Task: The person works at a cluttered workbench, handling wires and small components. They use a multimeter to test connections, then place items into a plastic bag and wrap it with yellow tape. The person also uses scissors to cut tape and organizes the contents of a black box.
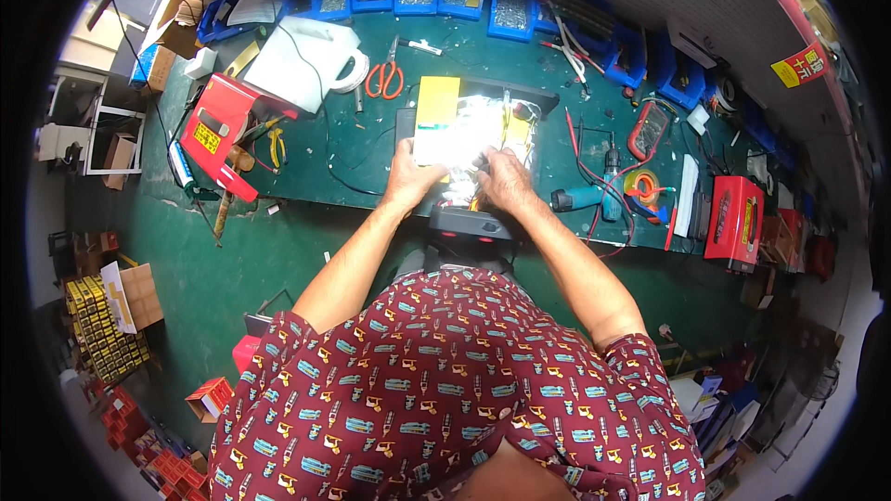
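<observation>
An opened black-cased electronic device lies at the bench's near edge, its inside washed out by bright glare. At its left side is my left hand, the thumb reaching toward the lower edge of a yellow and white panel; whether it grips the panel is unclear. My right hand is over the inside of the device, fingers bent together near some wires. Glare hides what those fingertips pinch, if anything. Behind the device rests a long black casing part.
Orange-handled scissors, a white jug and a red casing lie left. To the right are a teal cordless drill, a red multimeter, an orange tape roll and a red box. Blue parts bins line the back.
</observation>
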Demonstrator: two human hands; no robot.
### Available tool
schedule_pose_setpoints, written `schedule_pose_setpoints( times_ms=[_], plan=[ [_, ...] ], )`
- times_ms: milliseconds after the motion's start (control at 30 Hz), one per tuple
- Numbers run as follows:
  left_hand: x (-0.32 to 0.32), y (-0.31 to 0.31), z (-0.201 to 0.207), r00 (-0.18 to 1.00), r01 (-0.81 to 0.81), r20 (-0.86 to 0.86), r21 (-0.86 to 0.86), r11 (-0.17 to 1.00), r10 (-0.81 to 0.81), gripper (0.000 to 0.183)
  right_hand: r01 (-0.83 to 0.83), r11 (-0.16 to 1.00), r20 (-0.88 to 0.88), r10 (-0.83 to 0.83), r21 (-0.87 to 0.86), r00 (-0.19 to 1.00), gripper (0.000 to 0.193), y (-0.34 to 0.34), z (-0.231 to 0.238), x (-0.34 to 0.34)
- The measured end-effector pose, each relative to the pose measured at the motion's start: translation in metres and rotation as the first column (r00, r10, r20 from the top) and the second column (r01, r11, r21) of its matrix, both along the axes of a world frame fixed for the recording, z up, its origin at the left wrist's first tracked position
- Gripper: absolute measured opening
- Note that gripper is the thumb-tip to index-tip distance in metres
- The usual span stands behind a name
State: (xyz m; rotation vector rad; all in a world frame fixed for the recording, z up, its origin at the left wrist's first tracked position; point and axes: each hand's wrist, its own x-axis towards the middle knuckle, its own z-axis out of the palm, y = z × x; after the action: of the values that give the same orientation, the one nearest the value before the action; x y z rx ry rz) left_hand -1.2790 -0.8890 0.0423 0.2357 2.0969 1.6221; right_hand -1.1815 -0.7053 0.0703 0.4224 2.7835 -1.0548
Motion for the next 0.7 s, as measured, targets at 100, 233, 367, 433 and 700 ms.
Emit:
schedule_pose_setpoints(
  times_ms=[100, 233, 367, 433, 700],
  plan=[
    [0.009, -0.012, -0.003, 1.000, -0.015, 0.024, 0.048, 0.999, 0.014, 0.064, -0.154, 0.986, -0.112, 0.160, 0.063, 0.981, 0.021, -0.003, 0.004, 0.007],
    [0.011, -0.021, 0.002, 0.996, -0.006, 0.094, 0.062, 0.998, 0.000, 0.064, -0.154, 0.967, -0.008, 0.156, -0.202, 0.988, 0.028, 0.004, -0.006, 0.005],
    [0.016, -0.016, 0.007, 0.985, 0.048, 0.161, 0.128, 0.991, -0.068, 0.059, -0.181, 0.911, -0.042, 0.178, -0.370, 0.983, 0.031, 0.007, -0.029, -0.003],
    [0.020, -0.009, 0.006, 0.985, 0.082, 0.144, 0.102, 0.991, -0.097, 0.054, -0.185, 0.918, -0.024, 0.189, -0.351, 0.982, 0.031, 0.008, -0.037, -0.005],
    [0.020, 0.004, -0.014, 0.997, 0.070, -0.022, 0.040, 0.997, -0.069, 0.048, -0.037, 0.947, 0.006, 0.041, -0.319, 0.999, 0.029, 0.000, -0.020, 0.002]
  ],
)
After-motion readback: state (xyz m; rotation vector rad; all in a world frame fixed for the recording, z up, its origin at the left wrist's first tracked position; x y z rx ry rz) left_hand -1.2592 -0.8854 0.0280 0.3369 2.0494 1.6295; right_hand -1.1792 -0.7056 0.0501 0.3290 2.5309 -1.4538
